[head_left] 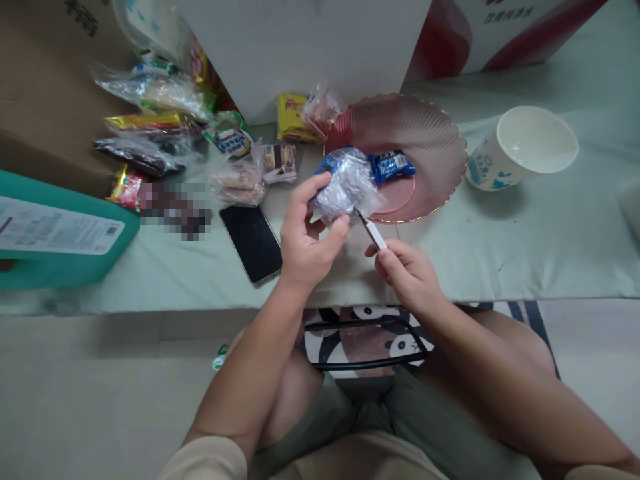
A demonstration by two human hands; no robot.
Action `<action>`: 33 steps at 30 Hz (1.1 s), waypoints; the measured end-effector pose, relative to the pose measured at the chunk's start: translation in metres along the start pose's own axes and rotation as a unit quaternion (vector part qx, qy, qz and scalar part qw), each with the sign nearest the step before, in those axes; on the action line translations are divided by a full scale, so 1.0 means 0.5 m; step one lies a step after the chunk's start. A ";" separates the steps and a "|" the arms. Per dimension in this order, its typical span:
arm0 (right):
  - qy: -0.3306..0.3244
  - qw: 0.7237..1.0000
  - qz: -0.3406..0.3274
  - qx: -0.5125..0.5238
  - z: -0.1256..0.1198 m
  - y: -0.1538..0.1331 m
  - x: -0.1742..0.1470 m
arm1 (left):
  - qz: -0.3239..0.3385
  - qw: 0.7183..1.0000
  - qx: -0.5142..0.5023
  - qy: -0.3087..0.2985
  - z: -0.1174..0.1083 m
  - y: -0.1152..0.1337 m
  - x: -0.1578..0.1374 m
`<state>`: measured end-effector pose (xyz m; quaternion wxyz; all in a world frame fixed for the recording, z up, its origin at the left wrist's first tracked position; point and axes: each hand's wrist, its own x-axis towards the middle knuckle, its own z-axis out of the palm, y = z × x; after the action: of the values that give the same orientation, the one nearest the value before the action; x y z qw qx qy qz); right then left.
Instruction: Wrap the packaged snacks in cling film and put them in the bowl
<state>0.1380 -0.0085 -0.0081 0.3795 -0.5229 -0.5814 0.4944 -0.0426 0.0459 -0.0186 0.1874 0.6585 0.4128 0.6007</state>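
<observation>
My left hand [313, 237] is closed around a clear plastic package [345, 183] with some blue on its upper left side. Between the fingers of my right hand [407, 270] is a small white knife [374, 233], its dark tip against or very near the package's lower edge. Behind the package stands a pink fluted plate [425, 127] with a gold rim. A blue wrapped snack [393, 165] lies in that plate, partly hidden by the package. What the clear package contains cannot be made out.
A phone [253, 243] lies left of my hands. Wrapped snacks [235, 177] are piled farther left, near a green carton [100, 267]. At right a white paper bucket [530, 147] stands on the cloth. A white box [310, 53] rises behind the plate.
</observation>
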 end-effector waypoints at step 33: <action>0.030 0.990 -0.102 0.093 -0.028 0.027 -0.009 | -0.058 0.983 -0.077 -0.154 0.028 0.064 -0.026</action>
<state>0.1553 -0.0109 -0.0176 0.4927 -0.4377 -0.5713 0.4891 -0.0185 0.0208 -0.0061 0.3334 0.7018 0.3687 0.5102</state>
